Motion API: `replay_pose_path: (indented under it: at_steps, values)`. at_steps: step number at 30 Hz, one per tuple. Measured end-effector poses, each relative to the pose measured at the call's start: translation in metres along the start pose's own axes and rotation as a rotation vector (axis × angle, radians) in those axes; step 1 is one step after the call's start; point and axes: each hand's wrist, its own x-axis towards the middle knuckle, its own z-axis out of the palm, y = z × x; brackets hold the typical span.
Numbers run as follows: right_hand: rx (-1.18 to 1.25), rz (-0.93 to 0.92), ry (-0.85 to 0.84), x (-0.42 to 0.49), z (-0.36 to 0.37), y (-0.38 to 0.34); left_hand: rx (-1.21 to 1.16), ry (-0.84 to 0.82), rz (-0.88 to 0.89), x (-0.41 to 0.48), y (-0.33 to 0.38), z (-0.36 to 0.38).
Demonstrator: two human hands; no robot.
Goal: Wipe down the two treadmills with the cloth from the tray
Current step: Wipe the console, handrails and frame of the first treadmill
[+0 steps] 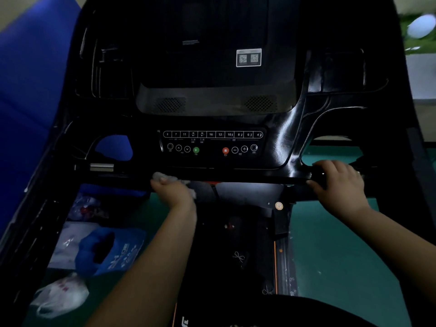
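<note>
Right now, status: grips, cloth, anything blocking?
Left grip holds cloth against treadmill front bar. Right grip wrapped round same bar, right end. No obstruction seen between them.

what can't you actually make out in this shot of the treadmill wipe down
All in the head view:
- Cloth: mostly covered by the left hand, so its size and shape are unclear.
- Right hand: it grips the bar, which hides the fingertips.
- Sticker on the console: its codes are too blurred to read.
- Bags at lower left: dim and blurred, contents unclear.
</note>
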Motion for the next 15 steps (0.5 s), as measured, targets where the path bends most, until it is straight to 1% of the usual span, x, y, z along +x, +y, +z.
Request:
replay_pose_path:
  at_steps: [4, 6, 8, 12, 15]
  values:
    - [-0.006, -0.01, 0.015, -0.001, 0.003, 0.002, 0.047, -0.141, 0.025, -0.051, -0.019, 0.023]
    - [-0.007, -0.013, 0.013, -0.001, 0.004, 0.003, 0.143, -0.19, 0.027, -0.074, -0.02, 0.03]
    - [-0.005, -0.016, 0.02, -0.001, 0.005, 0.004, 0.219, -0.201, 0.048, -0.092, -0.017, 0.035]
    - [0.013, -0.017, 0.03, -0.001, 0.006, 0.004, 0.226, -0.203, 0.007, -0.114, -0.018, 0.047]
    - [0.021, -0.021, 0.0, -0.001, 0.005, 0.007, 0.216, -0.248, -0.031, -0.133, -0.02, 0.057]
